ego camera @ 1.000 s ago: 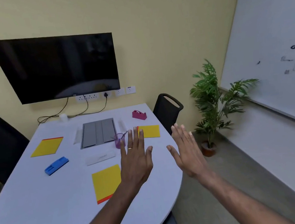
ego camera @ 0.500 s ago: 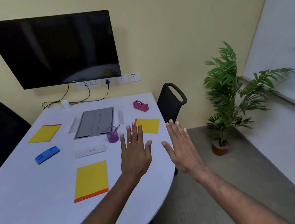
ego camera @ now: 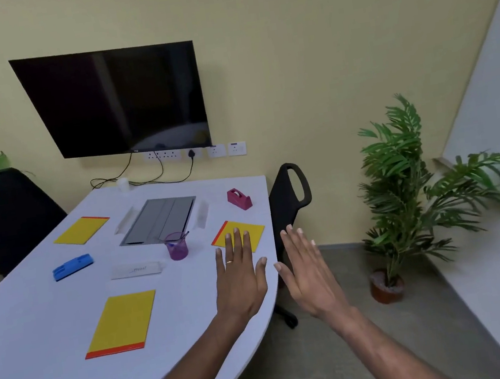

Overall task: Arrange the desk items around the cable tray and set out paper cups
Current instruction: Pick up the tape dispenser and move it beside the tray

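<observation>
Both hands risen slightly | left hand (ego camera: 241,282), right hand (ego camera: 310,274) flat, fingers spread, empty | matte white table (ego camera: 42,363)

Bright yellow pads on a pale grey-white counter (ego camera: 42,363).

Three yellow notepads, each with an orange-red edge strip, lie near (ego camera: 121,323), far left (ego camera: 82,230) and right (ego camera: 248,231). The cable tray (ego camera: 159,219) is grey, the pen cup (ego camera: 177,247) translucent purple, the tape dispenser (ego camera: 238,199) magenta-pink, the eraser (ego camera: 72,266) blue. A gold ring bands the left hand (ego camera: 239,284). The wall (ego camera: 287,55) is yellow.
</observation>
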A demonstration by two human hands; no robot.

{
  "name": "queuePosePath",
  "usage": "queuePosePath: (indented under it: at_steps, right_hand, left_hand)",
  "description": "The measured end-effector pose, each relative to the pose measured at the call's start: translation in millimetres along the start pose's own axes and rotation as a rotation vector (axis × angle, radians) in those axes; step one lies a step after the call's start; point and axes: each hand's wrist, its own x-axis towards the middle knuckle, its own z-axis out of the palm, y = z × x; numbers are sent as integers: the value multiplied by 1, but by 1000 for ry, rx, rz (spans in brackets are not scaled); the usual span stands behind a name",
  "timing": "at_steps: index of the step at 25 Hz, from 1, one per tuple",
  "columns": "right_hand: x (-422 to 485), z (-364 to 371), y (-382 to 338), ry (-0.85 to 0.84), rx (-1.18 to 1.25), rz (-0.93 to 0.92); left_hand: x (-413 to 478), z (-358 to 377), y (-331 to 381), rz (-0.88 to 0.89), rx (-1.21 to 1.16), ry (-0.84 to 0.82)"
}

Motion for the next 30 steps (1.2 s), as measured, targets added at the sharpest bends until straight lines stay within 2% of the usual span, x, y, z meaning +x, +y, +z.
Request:
queuePosePath:
  at_steps: [7, 19, 30]
  right_hand:
    - [63, 30, 63, -94, -7, -39]
    - [300, 96, 154, -164, 36, -46]
    - [443, 166, 235, -308, 139, -119]
  left_hand:
    - [66, 64, 3, -78, -9, -13]
    - [288, 158, -38, -192, -57, -34]
    - [400, 230, -55, -296, -155, -75]
